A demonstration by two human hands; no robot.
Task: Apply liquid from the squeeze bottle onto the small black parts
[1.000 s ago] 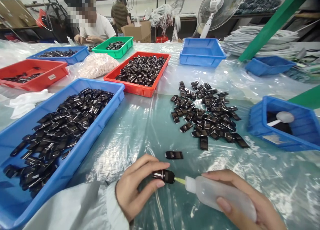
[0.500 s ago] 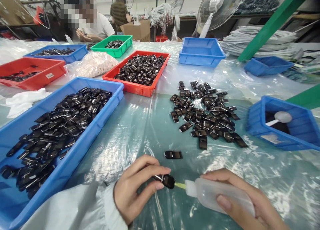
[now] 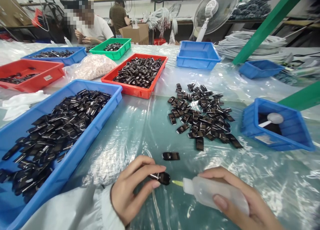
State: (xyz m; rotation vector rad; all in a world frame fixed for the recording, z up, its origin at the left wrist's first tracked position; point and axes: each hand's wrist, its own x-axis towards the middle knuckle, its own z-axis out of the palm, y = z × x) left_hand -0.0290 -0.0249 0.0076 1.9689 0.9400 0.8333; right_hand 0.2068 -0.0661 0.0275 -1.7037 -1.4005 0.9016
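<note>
On a plastic-sheeted workshop table (image 3: 150,123), left fingers (image 3: 147,163) pinch a black part (image 3: 161,177); right fingers (image 3: 220,201) squeeze a bottle (image 3: 210,191).

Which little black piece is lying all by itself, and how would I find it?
Start at the big loose pile of black pieces on the plastic-covered table. Look nearer, toward the two hands. The lone piece lies flat just above the left hand, apart from the pile and touching nothing.

Glossy black plastic pieces (image 3: 200,116) lie on crinkled clear film (image 3: 262,176) over the desk; the bottle (image 3: 215,194) is translucent matt plastic.
</note>
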